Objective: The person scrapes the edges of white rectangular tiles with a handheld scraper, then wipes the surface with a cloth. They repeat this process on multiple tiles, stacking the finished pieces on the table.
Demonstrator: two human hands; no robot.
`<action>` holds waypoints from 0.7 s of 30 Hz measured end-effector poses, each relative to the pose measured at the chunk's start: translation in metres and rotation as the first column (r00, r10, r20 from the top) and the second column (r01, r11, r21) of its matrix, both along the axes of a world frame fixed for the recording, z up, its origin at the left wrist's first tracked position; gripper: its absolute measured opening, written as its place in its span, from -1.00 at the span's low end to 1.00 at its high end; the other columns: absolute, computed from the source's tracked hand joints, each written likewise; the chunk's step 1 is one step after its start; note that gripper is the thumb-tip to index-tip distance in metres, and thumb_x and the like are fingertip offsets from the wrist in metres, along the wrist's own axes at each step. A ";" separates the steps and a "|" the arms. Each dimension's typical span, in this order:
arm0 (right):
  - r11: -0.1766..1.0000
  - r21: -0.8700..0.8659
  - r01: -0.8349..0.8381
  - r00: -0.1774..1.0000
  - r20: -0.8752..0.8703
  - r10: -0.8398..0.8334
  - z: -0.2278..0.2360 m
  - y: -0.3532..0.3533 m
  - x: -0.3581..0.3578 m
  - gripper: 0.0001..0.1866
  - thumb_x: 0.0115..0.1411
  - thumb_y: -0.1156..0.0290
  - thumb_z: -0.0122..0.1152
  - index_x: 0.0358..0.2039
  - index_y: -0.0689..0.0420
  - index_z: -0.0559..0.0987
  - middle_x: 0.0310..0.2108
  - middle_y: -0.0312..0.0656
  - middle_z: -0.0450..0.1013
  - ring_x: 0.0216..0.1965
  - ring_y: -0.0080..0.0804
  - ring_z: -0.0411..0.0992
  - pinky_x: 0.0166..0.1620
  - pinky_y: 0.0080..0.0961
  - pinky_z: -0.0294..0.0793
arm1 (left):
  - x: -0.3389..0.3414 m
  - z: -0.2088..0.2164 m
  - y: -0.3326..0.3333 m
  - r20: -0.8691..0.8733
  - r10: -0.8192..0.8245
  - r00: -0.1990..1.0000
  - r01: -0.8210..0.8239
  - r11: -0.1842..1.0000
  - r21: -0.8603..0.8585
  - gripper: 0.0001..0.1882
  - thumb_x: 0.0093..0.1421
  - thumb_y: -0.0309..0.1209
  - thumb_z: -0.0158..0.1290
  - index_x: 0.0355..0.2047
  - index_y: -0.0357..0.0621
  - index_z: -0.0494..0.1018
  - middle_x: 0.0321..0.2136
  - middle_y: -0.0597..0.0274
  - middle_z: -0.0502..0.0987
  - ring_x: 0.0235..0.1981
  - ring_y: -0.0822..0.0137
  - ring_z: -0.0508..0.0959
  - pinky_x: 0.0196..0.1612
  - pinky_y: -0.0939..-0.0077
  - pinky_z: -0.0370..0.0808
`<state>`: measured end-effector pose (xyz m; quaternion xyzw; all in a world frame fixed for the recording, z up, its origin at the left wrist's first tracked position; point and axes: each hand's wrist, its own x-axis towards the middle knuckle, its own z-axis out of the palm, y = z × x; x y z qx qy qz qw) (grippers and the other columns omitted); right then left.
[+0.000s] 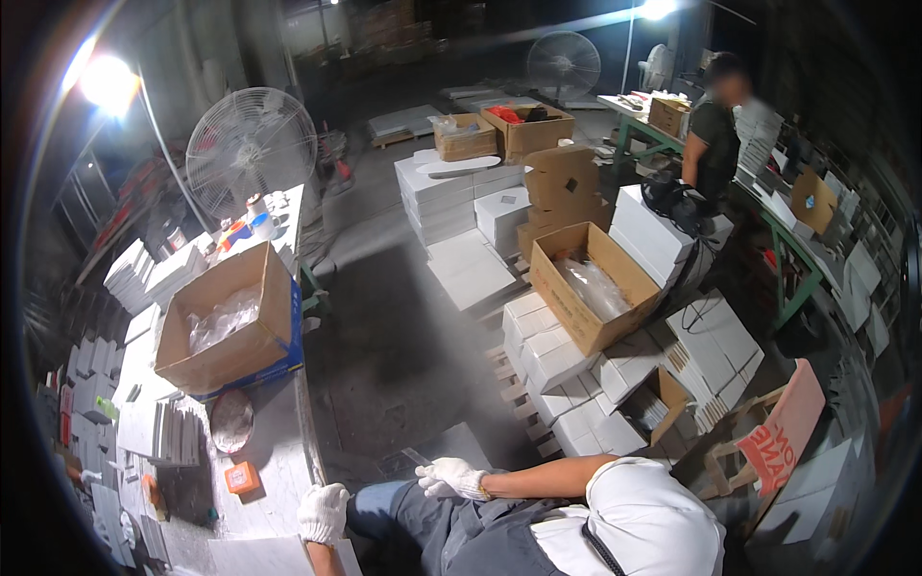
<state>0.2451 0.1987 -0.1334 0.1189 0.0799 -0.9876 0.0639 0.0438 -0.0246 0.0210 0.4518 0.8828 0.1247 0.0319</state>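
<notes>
My left hand point(322, 514), in a white knit glove, is curled closed at the right edge of the long work table point(279, 461). Whatever its fingers may hold is hidden. Just below it lies a flat white panel point(254, 555). My right hand point(449, 478), gloved as well, is closed in front of my grey apron. A thin, pale flat strip point(415, 457) sticks out of its fingers; its exact kind is too small to make out. Further up the table are an orange block-like tool point(243, 478), a round dish of whitish material point(231, 422) and a row of upright white slabs point(178, 434).
A cardboard box point(226, 331) with clear plastic stands on the table. To the right, a pallet carries white cartons point(547, 336) and an open cardboard box point(595, 298). A large fan point(252, 154) stands behind. A person point(715, 130) is by a green-legged table at far right.
</notes>
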 end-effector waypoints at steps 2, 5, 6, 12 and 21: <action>0.962 -0.234 -0.142 0.974 -0.208 0.093 0.011 0.003 -0.002 -0.89 0.38 0.59 -0.02 -0.31 0.11 0.42 -0.38 -0.33 0.30 -0.42 -0.55 0.26 -0.33 -0.47 0.33 | 0.000 0.003 0.006 -0.032 -0.075 0.997 0.074 0.997 -0.019 -0.81 0.25 -0.21 0.12 -0.39 0.01 0.61 -0.47 0.06 0.61 -0.32 -0.04 0.62 -0.23 0.07 0.56; 0.937 0.323 -0.132 0.976 0.207 0.066 0.034 -0.002 0.005 -0.93 0.40 0.51 -0.01 -0.28 0.10 0.41 -0.47 -0.34 0.31 -0.55 -0.51 0.25 -0.36 -0.49 0.40 | 0.002 0.010 0.003 -0.078 -0.078 0.994 0.082 0.995 0.059 -0.73 0.32 -0.27 0.03 -0.53 -0.03 0.45 -0.57 0.00 0.51 -0.45 -0.05 0.60 -0.40 0.11 0.52; 0.700 0.694 -0.166 0.965 0.259 -0.029 0.043 -0.005 0.010 -0.94 0.40 0.51 0.00 -0.27 0.11 0.42 -0.47 -0.35 0.30 -0.57 -0.50 0.24 -0.33 -0.51 0.45 | 0.006 0.013 0.000 -0.053 -0.034 0.998 0.042 0.984 0.174 -0.79 0.32 -0.30 0.09 -0.47 -0.01 0.51 -0.56 0.06 0.53 -0.51 -0.03 0.57 -0.41 0.11 0.51; 0.702 0.700 -0.129 0.971 0.231 -0.052 0.074 -0.028 -0.012 -0.82 0.48 0.36 0.01 -0.05 0.20 0.43 -0.48 -0.44 0.20 -0.53 -0.62 0.20 -0.24 -0.55 0.52 | 0.061 0.045 -0.023 -0.262 0.192 0.946 0.017 0.777 0.629 -0.80 0.18 -0.29 0.29 -0.22 -0.08 0.65 -0.31 0.22 0.69 -0.24 0.13 0.66 -0.09 0.25 0.63; 0.658 0.737 -0.153 0.984 0.056 0.167 0.120 -0.096 -0.051 -0.63 0.49 0.30 0.06 0.15 0.30 0.48 -0.27 -0.17 0.53 -0.34 -0.38 0.57 -0.43 -0.58 0.53 | 0.130 0.011 -0.115 -0.368 0.763 0.531 -0.838 0.538 -0.093 -0.40 0.34 0.06 -0.10 0.25 0.01 0.37 0.31 0.09 0.33 0.35 0.10 0.28 0.38 0.08 0.21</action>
